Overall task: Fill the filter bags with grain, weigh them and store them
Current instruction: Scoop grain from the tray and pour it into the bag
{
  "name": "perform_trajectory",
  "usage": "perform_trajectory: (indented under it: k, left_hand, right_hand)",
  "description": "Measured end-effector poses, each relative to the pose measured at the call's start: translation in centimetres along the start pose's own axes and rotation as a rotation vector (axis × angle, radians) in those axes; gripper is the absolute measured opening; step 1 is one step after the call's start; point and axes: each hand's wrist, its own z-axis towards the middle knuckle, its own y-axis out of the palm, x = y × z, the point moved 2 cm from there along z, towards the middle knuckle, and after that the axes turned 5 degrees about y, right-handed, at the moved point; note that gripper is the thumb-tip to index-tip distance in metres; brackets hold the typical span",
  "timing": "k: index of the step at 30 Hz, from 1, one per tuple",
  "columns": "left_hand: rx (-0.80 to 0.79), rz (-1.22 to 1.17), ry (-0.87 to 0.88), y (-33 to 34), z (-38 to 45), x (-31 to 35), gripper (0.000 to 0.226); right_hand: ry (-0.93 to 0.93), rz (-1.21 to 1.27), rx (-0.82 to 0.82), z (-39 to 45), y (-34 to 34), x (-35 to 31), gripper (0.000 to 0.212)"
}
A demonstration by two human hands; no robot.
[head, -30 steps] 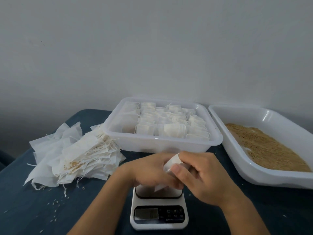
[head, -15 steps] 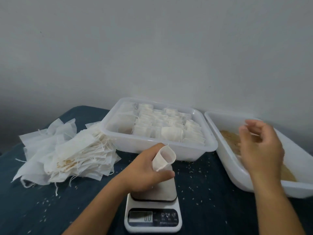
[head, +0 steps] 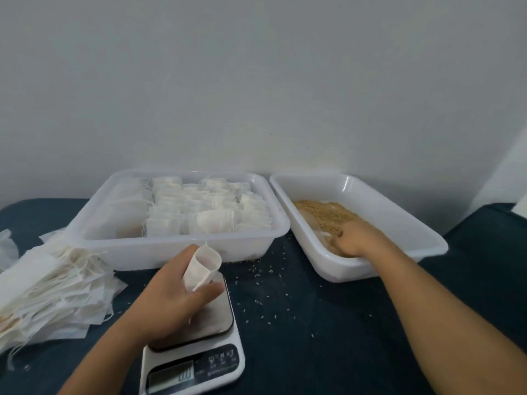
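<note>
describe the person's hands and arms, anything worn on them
Both forearms are bare as far as the frame shows: no sleeves, gloves, watch or bracelet in view. The left hand shows no rings on its visible fingers. The right hand shows no jewellery on its back or wrist; its fingertips are buried out of sight.

Right hand (head: pixel 352 238) left the filter bag (head: pixel 202 267), crossed to the grain tray (head: pixel 399 223), now down in the grain (head: pixel 325 213). Left hand (head: pixel 174 297) alone holds the bag, mouth opened.
</note>
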Motion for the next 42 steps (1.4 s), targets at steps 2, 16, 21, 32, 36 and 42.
perform_trajectory:
  k: [2, 16, 21, 32, 36, 42]
  left_hand:
    - [0.007, 0.007, -0.013, -0.1, -0.1, 0.0, 0.035]
    - [0.017, 0.035, -0.027, 0.0, -0.3, 0.5, 0.036]
    - [0.019, 0.055, -0.027, 0.1, -0.3, 0.6, 0.025]
    - [0.012, 0.024, -0.025, 0.1, -0.1, 1.0, 0.027]
    - [0.016, 0.027, -0.058, 0.2, -0.1, 1.0, 0.031]
    - [0.005, -0.001, -0.147, 0.5, -0.2, 0.5, 0.034]
  right_hand:
    - [-0.009, 0.059, 0.032, -0.2, -0.1, -1.1, 0.047]
    - [0.105, 0.024, 0.041, 1.0, -0.7, -3.0, 0.03]
    - [0.216, -0.052, 0.219, 1.3, -2.4, -0.7, 0.027]
    - [0.109, 0.157, 0.257, 4.0, -0.3, -3.4, 0.01]
    - [0.076, 0.269, 0.174, 5.0, -0.5, -4.7, 0.021]
    - [0.085, 0.383, 0.152, 5.5, 0.2, -4.9, 0.035]
